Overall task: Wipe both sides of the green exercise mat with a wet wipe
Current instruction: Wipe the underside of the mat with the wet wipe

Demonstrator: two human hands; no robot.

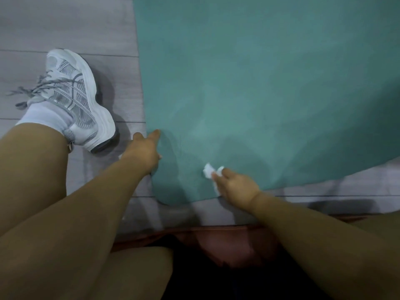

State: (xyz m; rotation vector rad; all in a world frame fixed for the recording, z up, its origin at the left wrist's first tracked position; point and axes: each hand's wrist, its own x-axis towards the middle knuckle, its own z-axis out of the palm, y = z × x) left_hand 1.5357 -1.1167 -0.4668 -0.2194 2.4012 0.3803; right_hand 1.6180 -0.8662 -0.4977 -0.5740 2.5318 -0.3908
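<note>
Right hand [234, 185] pinches crumpled white wet wipe [211, 173] against matte green mat [259, 94] near its rounded corner. Left hand [145, 151] grips mat's left edge, forefinger extended. Mat flat on grey plank floor [65, 24]; mesh sneaker [78, 98] beside it.

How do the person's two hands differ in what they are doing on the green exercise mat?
The left hand holds no wipe and grips the left edge of the green exercise mat; the right hand holds a crumpled white wet wipe against the mat's surface. The left sits at the side edge, the right near the near edge. Both are bare and touch the mat.
</note>
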